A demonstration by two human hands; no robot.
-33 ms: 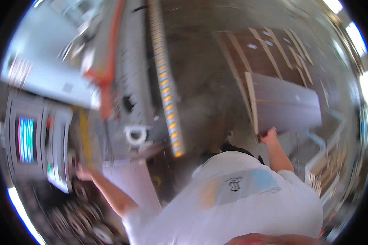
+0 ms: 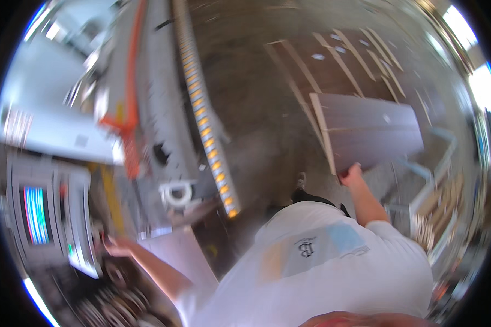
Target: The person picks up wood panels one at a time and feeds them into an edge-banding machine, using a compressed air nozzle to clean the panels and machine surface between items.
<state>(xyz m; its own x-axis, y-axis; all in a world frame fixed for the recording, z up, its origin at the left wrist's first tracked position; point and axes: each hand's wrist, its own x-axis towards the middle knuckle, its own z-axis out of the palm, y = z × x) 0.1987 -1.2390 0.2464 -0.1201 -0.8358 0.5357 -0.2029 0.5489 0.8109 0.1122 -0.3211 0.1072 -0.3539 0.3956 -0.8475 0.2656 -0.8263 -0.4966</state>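
Note:
My right hand (image 2: 352,173) is closed on the near left corner of a brown-grey flat panel (image 2: 373,133) with a pale left edge. The panel lies at an angle over darker brown boards (image 2: 333,71), and I cannot tell whether it rests on them. My left hand (image 2: 117,246) reaches out to the left, beside a grey machine cabinet (image 2: 82,218) with a lit screen (image 2: 36,215). Motion smears its fingers, and whether they hold anything is unclear. Below the left forearm lies another pale brown panel (image 2: 183,253).
A long machine bed with a yellow-dotted strip (image 2: 207,136) and an orange rail (image 2: 132,82) runs along the left. A white ring-shaped part (image 2: 177,193) sits at its near end. To the right stands a metal-framed rack (image 2: 433,218) with stacked pale pieces.
The view has turned slightly, so the panel, boards and right hand appear a little further left and higher. The left hand appears slightly lower. Both hands keep about the same places beside things.

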